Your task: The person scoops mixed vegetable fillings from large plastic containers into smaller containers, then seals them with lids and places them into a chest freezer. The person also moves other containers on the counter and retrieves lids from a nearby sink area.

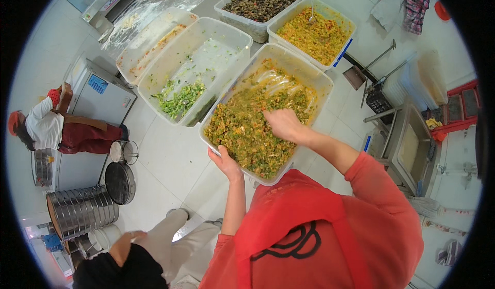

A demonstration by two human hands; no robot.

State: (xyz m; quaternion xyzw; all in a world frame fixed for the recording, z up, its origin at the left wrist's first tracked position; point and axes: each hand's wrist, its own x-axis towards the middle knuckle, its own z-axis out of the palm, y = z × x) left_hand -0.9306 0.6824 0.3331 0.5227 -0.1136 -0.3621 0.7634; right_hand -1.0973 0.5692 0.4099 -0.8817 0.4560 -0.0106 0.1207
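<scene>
In front of me a translucent plastic tub [324, 80] holds a chopped green-and-orange vegetable filling [247, 130]. My left hand [228, 166] grips the tub's near left edge, thumb at the rim and fingers against the outer wall. Over the filling, my right hand [285, 125] is bent at the knuckles, its fingertips down in the mixture and hidden; whether it grasps anything cannot be told. Smears streak the tub's far inner wall. To its left, another tub [232, 37] contains chopped greens [181, 97] heaped at the near end.
Behind are a tub of dark filling [263, 2], a tub of yellow filling [315, 33] with a spoon, and a floured worktop [154, 14]. One person [127, 254] stands close at my left; another [46, 126] is by a white freezer [100, 91]. A steel sink [413, 145] lies right.
</scene>
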